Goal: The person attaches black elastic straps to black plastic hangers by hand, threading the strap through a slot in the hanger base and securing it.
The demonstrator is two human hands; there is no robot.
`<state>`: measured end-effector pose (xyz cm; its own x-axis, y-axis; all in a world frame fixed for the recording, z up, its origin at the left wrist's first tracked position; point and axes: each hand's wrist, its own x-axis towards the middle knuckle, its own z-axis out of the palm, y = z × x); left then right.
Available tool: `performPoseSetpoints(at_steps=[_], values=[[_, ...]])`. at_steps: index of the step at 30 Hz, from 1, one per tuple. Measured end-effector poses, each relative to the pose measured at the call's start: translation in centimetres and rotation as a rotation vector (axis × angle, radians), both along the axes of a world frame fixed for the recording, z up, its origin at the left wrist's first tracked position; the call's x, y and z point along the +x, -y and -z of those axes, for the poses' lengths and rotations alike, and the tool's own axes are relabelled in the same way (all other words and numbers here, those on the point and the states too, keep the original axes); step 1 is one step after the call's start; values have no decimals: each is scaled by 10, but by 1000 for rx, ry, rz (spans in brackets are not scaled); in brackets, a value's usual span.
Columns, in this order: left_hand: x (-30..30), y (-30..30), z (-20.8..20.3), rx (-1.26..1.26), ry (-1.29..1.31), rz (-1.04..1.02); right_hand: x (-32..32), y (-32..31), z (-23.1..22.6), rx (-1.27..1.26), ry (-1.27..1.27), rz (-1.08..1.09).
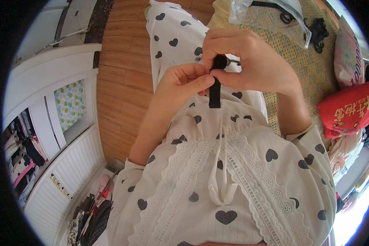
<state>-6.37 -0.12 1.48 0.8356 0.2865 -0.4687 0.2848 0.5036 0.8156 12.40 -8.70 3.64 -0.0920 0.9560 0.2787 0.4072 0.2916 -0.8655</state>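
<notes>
A short black strap (215,94) hangs between my hands, its flat loose end pointing down in front of my heart-patterned white clothes. Its upper part makes a thicker black bunch or loop (219,62) between the fingers, and a thin dark piece shows beside it under my right hand. My left hand (184,81) pinches the strap from the left with thumb and fingers. From the right, my right hand (252,61) is closed on the upper part, its fingers curled over the top. The fingers partly cover how the strap is folded there.
On the patterned mat (274,37) at the upper right lie a clear plastic bag (241,11) and several black coiled straps (317,33). A pink pillow (347,57) and a red cushion (348,110) stand at the right. At left are wooden flooring (123,90) and a white cabinet (65,180).
</notes>
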Motion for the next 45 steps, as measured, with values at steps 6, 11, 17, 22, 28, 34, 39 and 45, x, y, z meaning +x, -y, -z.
performPoseSetpoints(at_steps=[6, 11, 17, 22, 28, 34, 39, 45], values=[[4, 10, 2, 209, 47, -207, -20, 1, 16, -12, -210, 298], [7, 15, 1, 303, 33, -308, -31, 15, 42, -129, -393, 506], [9, 12, 3, 506, -18, -282, -38, 15, 45, -159, -679, 483], [9, 13, -3, 613, -23, -312, -38, 14, 47, -188, -852, 432], [5, 4, -3, 630, -54, -253, -41, 14, 57, -104, -718, 458], [4, 4, -9, 507, 25, -259, -38, 13, 49, -185, -891, 443], [3, 4, -4, 595, 42, -246, -38, 13, 51, -239, -1007, 424], [0, 4, 7, 868, 110, -251, -39, 12, 52, -196, -1009, 420]])
